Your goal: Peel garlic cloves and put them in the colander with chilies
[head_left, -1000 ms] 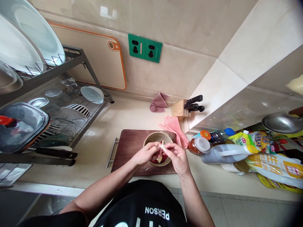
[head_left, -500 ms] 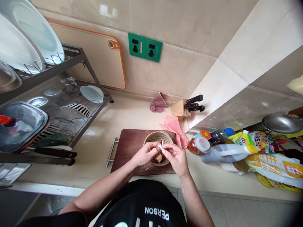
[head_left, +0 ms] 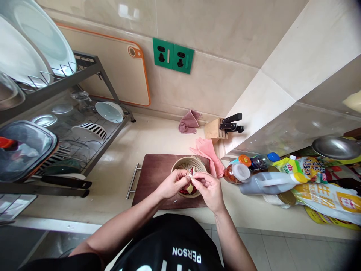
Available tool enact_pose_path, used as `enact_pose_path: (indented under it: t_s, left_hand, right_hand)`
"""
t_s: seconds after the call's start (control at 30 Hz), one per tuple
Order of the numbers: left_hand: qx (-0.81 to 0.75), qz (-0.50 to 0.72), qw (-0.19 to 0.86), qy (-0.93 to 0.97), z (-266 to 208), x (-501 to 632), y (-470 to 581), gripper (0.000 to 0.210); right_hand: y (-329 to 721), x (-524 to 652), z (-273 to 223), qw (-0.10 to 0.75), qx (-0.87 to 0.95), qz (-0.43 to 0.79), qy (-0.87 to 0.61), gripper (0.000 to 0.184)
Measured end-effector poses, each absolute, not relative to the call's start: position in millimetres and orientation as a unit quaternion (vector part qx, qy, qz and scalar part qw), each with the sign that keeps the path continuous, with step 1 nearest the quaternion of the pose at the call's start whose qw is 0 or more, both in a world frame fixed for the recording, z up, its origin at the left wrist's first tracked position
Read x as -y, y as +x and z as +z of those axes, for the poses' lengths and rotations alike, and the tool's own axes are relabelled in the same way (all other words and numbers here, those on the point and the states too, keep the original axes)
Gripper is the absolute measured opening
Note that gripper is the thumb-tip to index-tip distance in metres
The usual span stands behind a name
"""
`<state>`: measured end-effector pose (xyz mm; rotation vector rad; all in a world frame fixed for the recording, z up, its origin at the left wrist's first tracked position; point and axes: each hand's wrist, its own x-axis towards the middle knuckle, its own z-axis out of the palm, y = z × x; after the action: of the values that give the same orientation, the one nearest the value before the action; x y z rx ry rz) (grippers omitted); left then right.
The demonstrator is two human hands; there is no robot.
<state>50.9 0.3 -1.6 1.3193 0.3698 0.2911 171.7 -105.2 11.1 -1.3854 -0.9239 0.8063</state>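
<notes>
Over a beige colander (head_left: 176, 164), my left hand (head_left: 174, 184) pinches a small whitish garlic clove (head_left: 191, 175) between thumb and fingers. My right hand (head_left: 211, 191) is closed on the same clove from the other side, and the fingertips of both hands nearly meet. Fingers cover part of the clove. Inside the colander lie red chilies (head_left: 188, 194) and a pale yellowish piece (head_left: 190, 188); the hands hide much of the contents. The colander rests on a dark brown cutting board (head_left: 153, 180), where a tiny white scrap lies near the front edge.
A dish rack (head_left: 98, 71) with plates and bowls stands left. Behind the board are a mauve cloth (head_left: 188, 122), pink rubber gloves (head_left: 210, 152) and a knife block (head_left: 213, 129). Jars (head_left: 237, 173), a large jug (head_left: 265, 183) and food bags (head_left: 324, 197) crowd the right.
My fingers have shifted very slightly around the garlic clove. Both hands stay over the colander, and everything else is in the same place.
</notes>
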Motion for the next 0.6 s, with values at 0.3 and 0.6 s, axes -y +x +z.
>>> enact_pose_path:
  t_s: [0.3, 0.6]
  left_hand:
    - [-0.229, 0.167, 0.758, 0.587, -6.7, 5.4, 54.5, 0.023]
    - [-0.227, 0.148, 0.747, 0.607, -6.8, 5.4, 55.0, 0.025]
  right_hand:
    - [168.8, 104.1, -0.1, 0.601, 0.353, 0.43, -0.574, 0.016]
    - [163.2, 105.4, 7.9, 0.514, 0.466, 0.246, -0.677, 0.014]
